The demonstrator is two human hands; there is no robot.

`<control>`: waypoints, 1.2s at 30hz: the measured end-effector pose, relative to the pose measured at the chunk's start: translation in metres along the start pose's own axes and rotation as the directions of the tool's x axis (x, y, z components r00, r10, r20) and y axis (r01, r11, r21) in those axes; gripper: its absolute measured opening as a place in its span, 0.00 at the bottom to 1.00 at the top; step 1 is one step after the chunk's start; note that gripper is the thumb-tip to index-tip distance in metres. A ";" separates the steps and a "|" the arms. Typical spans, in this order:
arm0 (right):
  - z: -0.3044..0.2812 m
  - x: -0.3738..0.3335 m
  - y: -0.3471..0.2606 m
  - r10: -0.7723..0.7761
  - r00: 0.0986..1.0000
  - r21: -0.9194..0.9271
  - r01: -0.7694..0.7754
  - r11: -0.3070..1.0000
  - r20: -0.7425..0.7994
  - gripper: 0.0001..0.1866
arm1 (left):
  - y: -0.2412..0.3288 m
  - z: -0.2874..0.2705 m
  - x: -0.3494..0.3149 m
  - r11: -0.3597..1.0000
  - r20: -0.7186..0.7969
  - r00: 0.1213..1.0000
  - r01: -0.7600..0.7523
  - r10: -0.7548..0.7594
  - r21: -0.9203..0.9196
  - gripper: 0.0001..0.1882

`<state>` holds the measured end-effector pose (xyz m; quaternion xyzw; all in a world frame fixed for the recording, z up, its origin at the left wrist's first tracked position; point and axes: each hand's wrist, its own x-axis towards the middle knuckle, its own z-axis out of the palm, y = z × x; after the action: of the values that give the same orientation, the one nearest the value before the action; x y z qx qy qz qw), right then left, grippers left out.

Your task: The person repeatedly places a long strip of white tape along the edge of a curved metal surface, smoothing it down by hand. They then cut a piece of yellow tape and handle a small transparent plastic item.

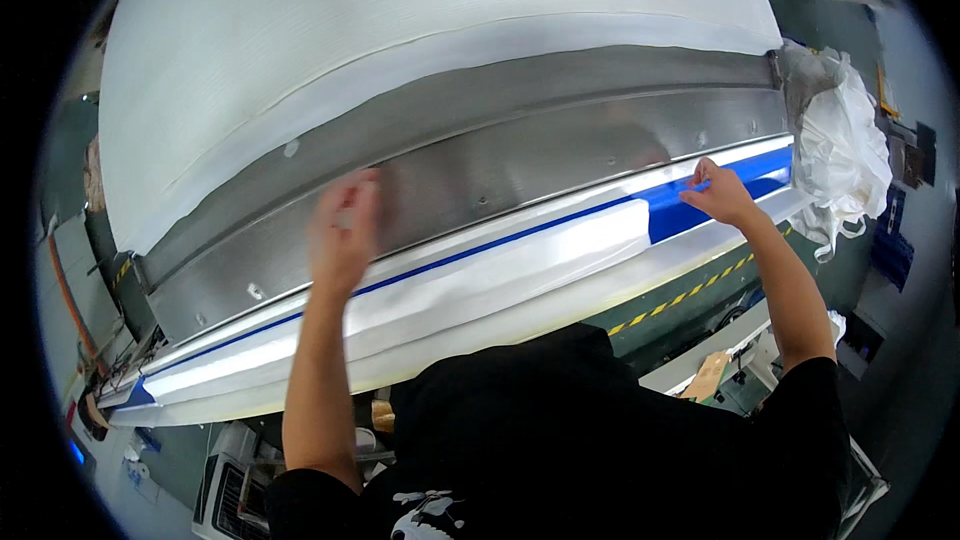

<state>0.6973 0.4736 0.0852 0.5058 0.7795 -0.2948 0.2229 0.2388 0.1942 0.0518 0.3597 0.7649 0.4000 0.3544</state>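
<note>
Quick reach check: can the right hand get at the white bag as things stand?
Likely yes: the white bag sits to the right of the right hand, and nothing seems to block the way, though depth is hard to judge.

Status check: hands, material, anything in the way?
Left hand blurred over metal panel, grip unclear. Right hand at blue strip, contact unclear. White cloth alongside the strip. White plastic bag by panel's right end, apart from both hands.
</note>
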 end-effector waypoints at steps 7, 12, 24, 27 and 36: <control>0.023 0.021 -0.110 -0.218 0.975 -0.055 0.219 0.974 0.035 0.18 | -0.136 -0.180 -0.005 0.731 -0.569 0.767 0.201 0.297 0.652 0.16; 0.052 0.056 -0.278 -0.567 0.823 0.039 0.568 0.822 -0.031 0.16 | -0.175 -0.233 -0.003 0.638 -0.632 0.701 0.328 0.330 0.697 0.19; 0.129 0.120 -0.726 -0.931 0.363 0.003 0.932 0.363 -0.041 0.11 | -0.171 -0.217 -0.004 0.752 -0.683 0.681 0.298 0.265 0.588 0.21; 0.148 0.148 -0.791 -0.930 0.362 0.058 0.932 0.358 -0.065 0.12 | -0.170 -0.219 -0.001 0.767 -0.679 0.697 0.299 0.231 0.568 0.22; 0.165 0.165 -0.835 -0.916 0.389 -0.060 0.916 0.396 -0.100 0.11 | -0.175 -0.224 -0.005 0.810 -0.676 0.718 0.292 0.166 0.509 0.23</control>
<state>-0.1268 0.2061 0.0544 0.0110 0.9399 -0.3405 -0.0228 0.0093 0.0362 -0.0022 0.2461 0.9370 0.2375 -0.0716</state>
